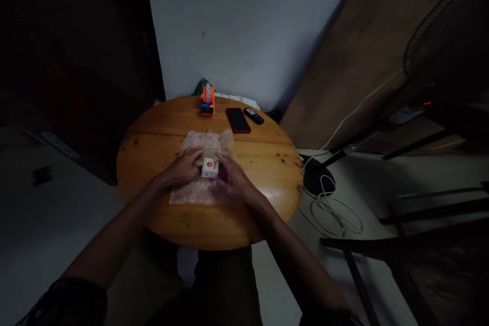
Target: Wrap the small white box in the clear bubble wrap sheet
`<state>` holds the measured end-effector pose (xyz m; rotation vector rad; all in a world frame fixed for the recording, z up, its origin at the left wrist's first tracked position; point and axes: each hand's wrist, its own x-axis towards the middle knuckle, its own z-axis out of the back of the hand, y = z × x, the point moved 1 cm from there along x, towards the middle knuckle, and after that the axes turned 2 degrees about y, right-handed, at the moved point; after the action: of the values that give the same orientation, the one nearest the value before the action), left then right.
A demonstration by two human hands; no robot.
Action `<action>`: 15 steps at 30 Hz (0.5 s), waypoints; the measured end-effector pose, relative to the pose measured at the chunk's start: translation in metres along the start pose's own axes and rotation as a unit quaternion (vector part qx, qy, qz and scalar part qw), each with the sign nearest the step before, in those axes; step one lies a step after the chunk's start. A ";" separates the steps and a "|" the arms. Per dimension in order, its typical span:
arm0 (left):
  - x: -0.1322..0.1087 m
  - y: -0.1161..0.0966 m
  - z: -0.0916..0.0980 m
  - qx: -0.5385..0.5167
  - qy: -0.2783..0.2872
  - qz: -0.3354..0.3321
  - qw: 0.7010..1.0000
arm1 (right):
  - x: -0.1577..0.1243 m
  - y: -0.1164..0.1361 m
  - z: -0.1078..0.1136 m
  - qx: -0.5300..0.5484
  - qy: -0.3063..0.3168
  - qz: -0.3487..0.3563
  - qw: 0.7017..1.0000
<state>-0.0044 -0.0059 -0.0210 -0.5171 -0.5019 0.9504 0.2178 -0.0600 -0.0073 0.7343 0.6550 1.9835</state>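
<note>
A small white box with a red mark stands on a sheet of bubble wrap on the round wooden table. My left hand lies just left of the box, its fingers stretched out over the wrap. On the other side, my right hand curves beside the box with thumb and fingers apart. Its fingertips are close to the box's right edge; whether they touch it is hard to make out in the dim light. Neither hand visibly grips anything.
Near the table's far edge stand an orange tape dispenser, a dark phone and a small keypad phone. A wall rises behind. Coiled white cable and a dark chair are on the right.
</note>
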 end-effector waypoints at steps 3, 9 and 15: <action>0.006 -0.008 0.015 -0.051 -0.005 0.013 0.999 | -0.015 0.006 0.034 0.001 -0.059 0.013 0.998; 0.057 -0.037 0.039 -0.177 0.009 0.013 0.984 | 0.020 -0.053 0.091 0.027 -0.177 -0.136 0.975; 0.163 -0.027 0.004 -0.496 -0.037 0.164 0.852 | 0.111 -0.126 0.102 -0.006 -0.250 -0.241 0.938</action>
<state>0.0895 0.1210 0.0267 -1.5466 -0.9996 0.9868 0.3137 0.1112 0.0024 0.9239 0.4556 1.2814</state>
